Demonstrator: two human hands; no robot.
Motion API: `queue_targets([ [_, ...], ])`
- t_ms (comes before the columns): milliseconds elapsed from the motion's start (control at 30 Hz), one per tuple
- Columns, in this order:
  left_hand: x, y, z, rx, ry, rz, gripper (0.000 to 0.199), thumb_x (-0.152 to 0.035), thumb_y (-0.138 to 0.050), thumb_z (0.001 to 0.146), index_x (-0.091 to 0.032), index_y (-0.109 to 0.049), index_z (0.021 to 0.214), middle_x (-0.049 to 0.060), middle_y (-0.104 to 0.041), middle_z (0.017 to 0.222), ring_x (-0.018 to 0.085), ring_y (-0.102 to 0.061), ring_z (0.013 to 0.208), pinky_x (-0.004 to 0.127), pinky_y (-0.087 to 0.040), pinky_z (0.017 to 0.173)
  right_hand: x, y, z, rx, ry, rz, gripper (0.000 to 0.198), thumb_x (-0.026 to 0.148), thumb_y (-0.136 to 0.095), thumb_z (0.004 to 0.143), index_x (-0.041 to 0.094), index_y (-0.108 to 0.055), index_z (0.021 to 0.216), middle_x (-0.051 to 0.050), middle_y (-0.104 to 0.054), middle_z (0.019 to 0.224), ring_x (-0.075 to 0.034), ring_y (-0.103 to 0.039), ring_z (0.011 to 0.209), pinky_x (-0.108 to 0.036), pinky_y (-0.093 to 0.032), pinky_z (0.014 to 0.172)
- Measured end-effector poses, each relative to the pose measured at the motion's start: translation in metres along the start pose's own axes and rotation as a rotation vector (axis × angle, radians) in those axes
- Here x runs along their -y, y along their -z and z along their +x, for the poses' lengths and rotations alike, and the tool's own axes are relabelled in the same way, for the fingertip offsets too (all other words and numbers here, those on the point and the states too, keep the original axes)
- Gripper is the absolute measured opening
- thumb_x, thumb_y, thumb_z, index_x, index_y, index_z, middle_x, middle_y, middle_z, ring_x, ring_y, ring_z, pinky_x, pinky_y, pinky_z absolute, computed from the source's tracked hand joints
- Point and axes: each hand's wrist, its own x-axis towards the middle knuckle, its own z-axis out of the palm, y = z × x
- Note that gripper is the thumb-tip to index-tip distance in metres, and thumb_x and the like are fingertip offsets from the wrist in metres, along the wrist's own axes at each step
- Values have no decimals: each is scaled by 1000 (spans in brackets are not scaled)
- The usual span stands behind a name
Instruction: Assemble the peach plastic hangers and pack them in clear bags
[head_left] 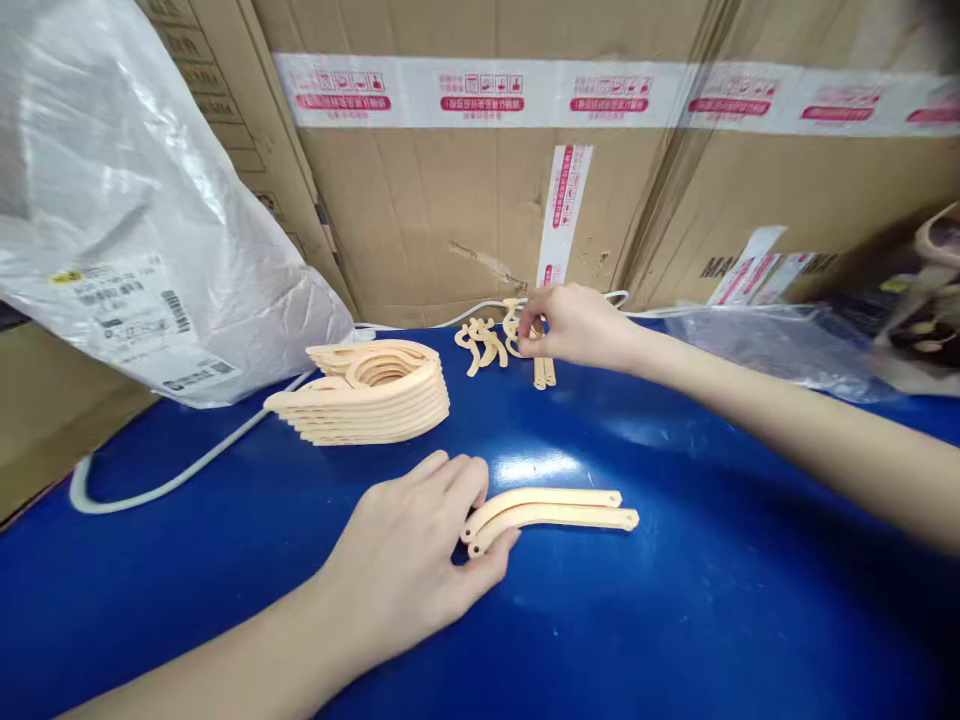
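My left hand (420,545) is closed around the curved ends of two peach plastic hanger arms (555,508), which lie side by side, low over the blue table. Farther back, my right hand (574,325) is curled in a pinch over a group of small peach plastic hooks (484,345). One hook (511,322) is right at its fingertips; whatever sits between the fingers is hidden. Two straight arm ends (544,373) stick out below that hand. A neat stack of folded peach hangers (375,395) stands to the left of the hooks.
Large taped cardboard boxes (450,200) wall off the back of the blue table (675,610). A grey plastic parcel bag (150,200) leans at the left. A white cable (172,485) curves past it. Clear plastic film (772,345) lies at the back right.
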Motion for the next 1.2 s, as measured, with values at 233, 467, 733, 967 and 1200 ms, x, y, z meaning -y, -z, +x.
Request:
queue_targets([
  [233,-1,1,-2,-9,-17,15,23,-33,-58,86,-21,-43,74,-5,-48,64,15,-50,60,25,-30,48,37,-7,-47,190,219,279,8,17,-65,69,16,-71,74,0,-67,78,-12,-57,69,-26,-40,65],
  [467,0,2,-4,-35,-22,102,25,-37,-60,86,-20,-46,73,-4,-52,64,16,-55,60,26,-32,48,54,-16,-66,228,262,306,5,13,-66,70,15,-70,73,1,-65,77,-13,-56,72,-26,-40,67],
  [733,-1,8,1,-13,-61,186,21,-32,-59,79,-20,-44,70,-2,-55,63,17,-57,58,27,-35,46,53,-26,-70,158,302,379,6,16,-69,78,14,-69,73,0,-64,77,-11,-55,71,-25,-39,67],
  [967,-1,5,0,-14,-41,147,17,-29,-55,81,-21,-43,72,-3,-54,64,15,-54,54,25,-35,47,40,-30,-57,195,238,594,18,33,-69,84,15,-70,80,-1,-64,77,-10,-55,66,-24,-38,61],
  [1200,0,8,1,12,-30,109,20,-31,-58,82,-21,-44,73,-4,-54,63,13,-52,50,23,-31,45,10,-25,6,68,-47,109,23,33,-66,85,16,-64,100,-5,-70,93,-17,-63,82,-26,-40,69],
])
